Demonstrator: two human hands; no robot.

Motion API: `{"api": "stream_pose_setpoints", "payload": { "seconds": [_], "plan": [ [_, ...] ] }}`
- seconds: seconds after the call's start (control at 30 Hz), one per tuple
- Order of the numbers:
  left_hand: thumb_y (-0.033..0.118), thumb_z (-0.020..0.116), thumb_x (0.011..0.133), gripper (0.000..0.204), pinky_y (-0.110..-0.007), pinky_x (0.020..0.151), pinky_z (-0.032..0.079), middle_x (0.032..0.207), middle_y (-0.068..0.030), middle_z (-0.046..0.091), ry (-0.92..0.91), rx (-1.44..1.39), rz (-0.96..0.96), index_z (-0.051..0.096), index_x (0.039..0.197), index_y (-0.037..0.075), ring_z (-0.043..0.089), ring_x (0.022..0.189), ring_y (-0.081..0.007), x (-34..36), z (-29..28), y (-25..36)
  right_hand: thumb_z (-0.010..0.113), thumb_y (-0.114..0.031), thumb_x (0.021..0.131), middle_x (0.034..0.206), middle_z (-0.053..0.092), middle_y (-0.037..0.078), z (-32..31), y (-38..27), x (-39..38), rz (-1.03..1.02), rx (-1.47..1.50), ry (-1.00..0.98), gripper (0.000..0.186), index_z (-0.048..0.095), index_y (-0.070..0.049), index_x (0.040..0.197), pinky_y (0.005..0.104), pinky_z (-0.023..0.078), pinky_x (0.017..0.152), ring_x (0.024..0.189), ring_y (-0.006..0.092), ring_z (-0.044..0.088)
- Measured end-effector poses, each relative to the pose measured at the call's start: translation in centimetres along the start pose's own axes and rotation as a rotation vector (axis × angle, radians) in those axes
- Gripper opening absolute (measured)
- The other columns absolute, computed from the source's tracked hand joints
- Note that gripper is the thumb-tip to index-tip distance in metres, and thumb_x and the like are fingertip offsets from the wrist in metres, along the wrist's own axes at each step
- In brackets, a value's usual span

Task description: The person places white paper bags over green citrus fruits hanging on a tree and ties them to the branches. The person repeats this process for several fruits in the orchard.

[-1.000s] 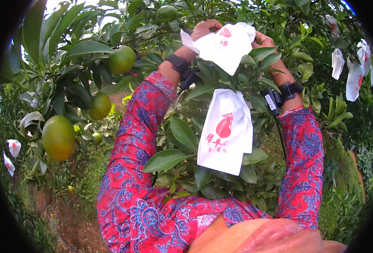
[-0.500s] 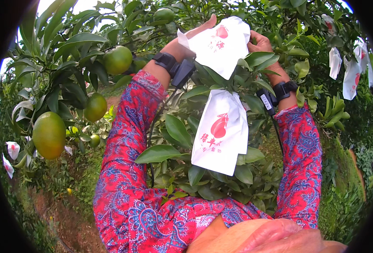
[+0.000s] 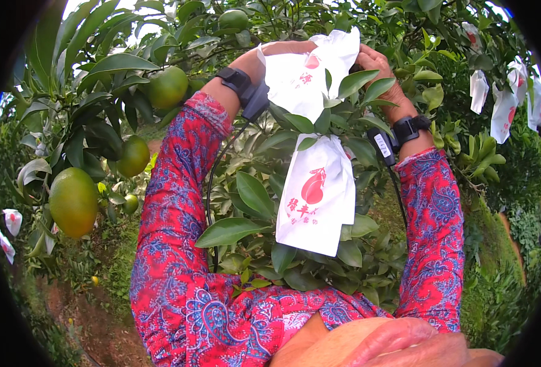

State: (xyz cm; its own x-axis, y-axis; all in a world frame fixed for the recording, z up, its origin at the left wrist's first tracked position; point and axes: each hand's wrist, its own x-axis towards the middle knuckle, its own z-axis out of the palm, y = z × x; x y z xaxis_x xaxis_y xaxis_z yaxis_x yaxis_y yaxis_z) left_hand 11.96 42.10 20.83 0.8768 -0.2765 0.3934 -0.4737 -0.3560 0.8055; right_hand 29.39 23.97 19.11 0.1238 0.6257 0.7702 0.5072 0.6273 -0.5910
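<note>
White bag (image 3: 301,76) is at upper centre of frame, left hand (image 3: 286,47) behind its top edge, right hand (image 3: 378,66) by its right edge. Each grip is partly hidden; state cannot be told. Leaves (image 3: 357,84) and a lower bag (image 3: 315,205) crowd its bottom edge, leaving little clearance.

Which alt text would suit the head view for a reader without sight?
A person's left hand and right hand are raised to a white paper bag among citrus leaves. A second bag hangs below; greenish citrus fruits hang at left.

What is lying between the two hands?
In the head view, the upper white paper bag with red print lies between the left hand and right hand.
</note>
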Motion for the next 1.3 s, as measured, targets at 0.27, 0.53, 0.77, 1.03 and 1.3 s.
{"api": "stream_pose_setpoints", "payload": {
  "seconds": [0.27, 0.53, 0.77, 1.03, 1.3],
  "plan": [
    [0.032, 0.054, 0.099, 0.033, -0.027, 0.078, 0.055, 0.105, -0.0043, 0.068, 0.234, -0.256, -0.221, 0.061, 0.117, 0.005, 0.066, 0.087, -0.0114, -0.1, 1.5, 0.5, 0.070, -0.017, 0.084, 0.086, 0.069, 0.007, 0.7, -0.9, -0.5, 0.306, 0.212, 0.071, 0.027, 0.068, 0.004, 0.101, 0.0252, 0.052, 0.062, 0.070, 0.0113, 0.065],
    [0.022, 0.058, 0.097, 0.041, -0.027, 0.092, 0.051, 0.126, -0.0056, 0.061, 0.123, -0.354, -0.211, 0.053, 0.131, 0.001, 0.060, 0.106, -0.0098, -0.4, 0.6, 1.9, 0.068, -0.017, 0.085, 0.088, 0.070, 0.006, 1.0, 0.5, 0.3, 0.189, 0.090, 0.038, 0.029, 0.067, 0.004, 0.104, 0.0270, 0.053, 0.063, 0.071, 0.0121, 0.065],
    [0.010, 0.053, 0.097, 0.042, -0.028, 0.098, 0.048, 0.130, -0.0093, 0.057, 0.216, 0.617, -0.005, 0.047, 0.137, 0.000, 0.056, 0.115, -0.0141, 0.3, 1.5, -0.8, 0.067, -0.014, 0.085, 0.091, 0.069, 0.008, 0.0, 3.0, 0.6, 0.372, 0.239, 0.202, 0.027, 0.065, 0.003, 0.106, 0.0271, 0.052, 0.063, 0.072, 0.0131, 0.065],
    [0.014, 0.066, 0.086, 0.042, -0.037, 0.094, 0.050, 0.121, -0.0167, 0.064, 0.128, 1.051, -0.014, 0.059, 0.125, -0.001, 0.063, 0.108, -0.0266, -0.7, -0.1, -1.4, 0.064, -0.011, 0.083, 0.090, 0.069, 0.008, 0.7, 2.5, -0.1, 0.273, 0.293, 0.239, 0.028, 0.065, 0.003, 0.106, 0.0275, 0.053, 0.065, 0.073, 0.0142, 0.065],
    [0.013, 0.062, 0.090, 0.037, -0.033, 0.092, 0.051, 0.121, -0.0143, 0.064, 0.210, 0.596, 0.105, 0.059, 0.123, -0.003, 0.063, 0.107, -0.0216, -1.0, -1.0, -3.4, 0.057, -0.003, 0.078, 0.089, 0.068, 0.007, 1.1, 1.2, 0.0, 0.274, 0.177, 0.223, 0.029, 0.067, 0.003, 0.104, 0.0276, 0.053, 0.066, 0.072, 0.0147, 0.064]
  ]
}}
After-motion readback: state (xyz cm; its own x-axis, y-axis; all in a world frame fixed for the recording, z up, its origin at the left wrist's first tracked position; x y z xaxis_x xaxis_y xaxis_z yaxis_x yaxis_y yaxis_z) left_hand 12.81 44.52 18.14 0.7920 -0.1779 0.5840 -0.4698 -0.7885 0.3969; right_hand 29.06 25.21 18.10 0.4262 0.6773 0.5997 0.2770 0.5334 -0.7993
